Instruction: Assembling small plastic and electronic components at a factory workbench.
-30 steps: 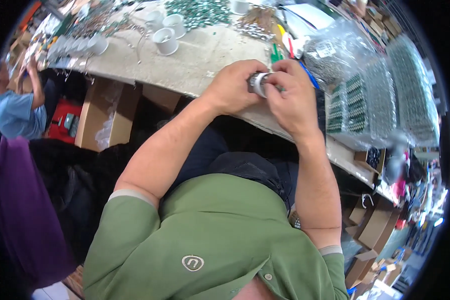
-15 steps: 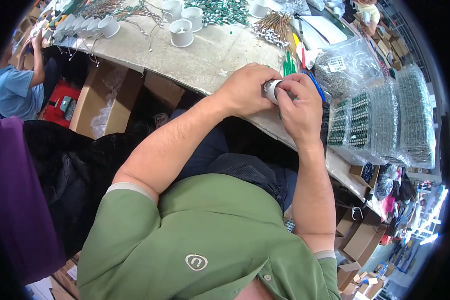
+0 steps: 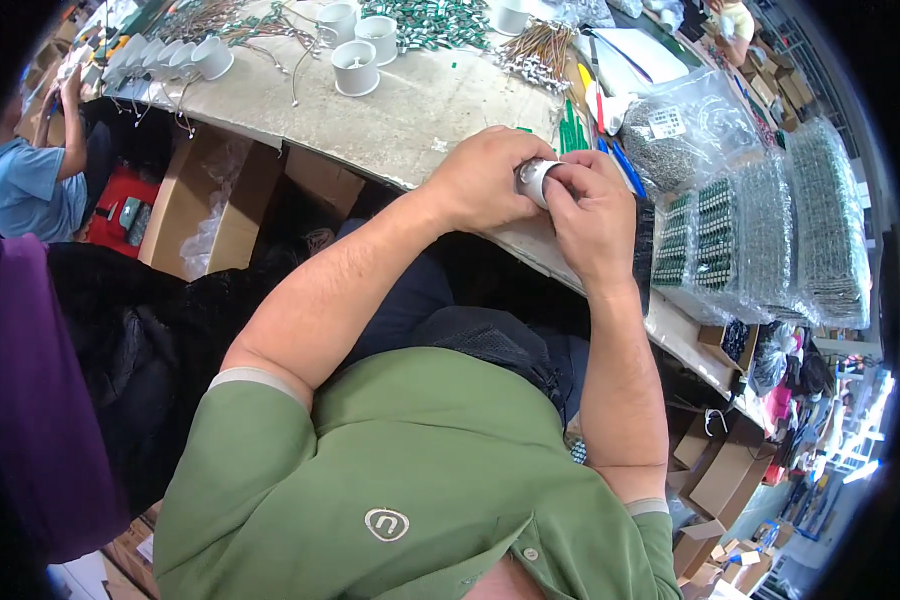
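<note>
Between both hands, at the table's front edge, is a small white cylindrical housing (image 3: 535, 178) tilted on its side, with a greyish end facing left. My left hand (image 3: 490, 180) is closed around its left end, thumb below and fingers above. My right hand (image 3: 595, 205) pinches its right rim with thumb and fingers; what the fingertips do inside the rim is hidden. Beyond the hands stand white cups of a similar kind, the nearest one a white cup (image 3: 356, 68) with a post inside. Thin green sticks (image 3: 573, 130) lie just past my right hand.
A pile of green circuit boards (image 3: 435, 22) lies at the back, beside brown wires with white connectors (image 3: 538, 52). Bubble-wrapped board stacks (image 3: 760, 235) and a clear bag of metal parts (image 3: 685, 130) occupy the right. Left, another person (image 3: 35, 185) sits near a cardboard box (image 3: 195, 205).
The housing has turned slightly, showing more of its greyish end. Both hands keep their hold, and the whole view has shifted a little.
</note>
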`<state>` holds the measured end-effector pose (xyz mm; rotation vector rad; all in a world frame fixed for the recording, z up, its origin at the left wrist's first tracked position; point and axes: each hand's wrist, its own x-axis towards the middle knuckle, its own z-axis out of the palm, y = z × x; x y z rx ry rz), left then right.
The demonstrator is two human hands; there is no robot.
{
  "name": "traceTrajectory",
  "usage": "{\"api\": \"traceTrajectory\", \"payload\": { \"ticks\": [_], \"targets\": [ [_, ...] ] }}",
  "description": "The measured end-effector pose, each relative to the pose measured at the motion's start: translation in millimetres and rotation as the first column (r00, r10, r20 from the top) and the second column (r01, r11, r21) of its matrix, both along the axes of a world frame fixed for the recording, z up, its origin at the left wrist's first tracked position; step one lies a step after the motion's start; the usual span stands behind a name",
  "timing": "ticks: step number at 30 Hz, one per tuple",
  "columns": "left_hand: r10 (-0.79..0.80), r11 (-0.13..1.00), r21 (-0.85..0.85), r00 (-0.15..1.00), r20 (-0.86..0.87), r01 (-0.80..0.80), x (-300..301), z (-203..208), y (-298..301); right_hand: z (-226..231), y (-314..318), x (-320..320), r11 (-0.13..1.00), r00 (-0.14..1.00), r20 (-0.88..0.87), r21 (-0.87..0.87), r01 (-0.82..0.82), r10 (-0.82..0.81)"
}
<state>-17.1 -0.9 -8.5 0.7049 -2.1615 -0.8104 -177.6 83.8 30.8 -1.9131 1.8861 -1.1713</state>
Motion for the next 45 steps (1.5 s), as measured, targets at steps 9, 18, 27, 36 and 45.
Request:
{"api": "traceTrajectory", "payload": {
  "ticks": [9,18,27,36,45],
  "targets": [
    [0.000,1.000,-0.029,1.000,0.003,0.000,-1.6,-2.8,0.4,-6.2,-0.8,-7.4,0.992,0.984,0.167,0.106,-0.076,0.057],
    [0.019,0.999,0.028,1.000,0.014,-0.019,0.1,5.1,1.8,-7.3,8.4,-16.2,0.953,0.833,0.521,0.111,-0.281,0.185],
    [-0.019,0.942,0.310,0.945,-0.327,0.127,4.3,-2.1,9.2,-12.3,18.3,-21.7,0.986,0.974,0.151,-0.035,-0.165,0.168],
    [0.038,0.956,0.289,0.955,-0.296,0.052,7.5,8.7,16.5,-11.4,22.7,-13.9,0.968,0.987,-0.102,-0.204,-0.147,0.128],
    [-0.007,0.999,-0.043,0.979,-0.204,-0.002,10.5,10.7,5.8,-14.0,24.4,-11.7,0.964,0.986,-0.101,-0.218,-0.153,0.133]
  ]
}}
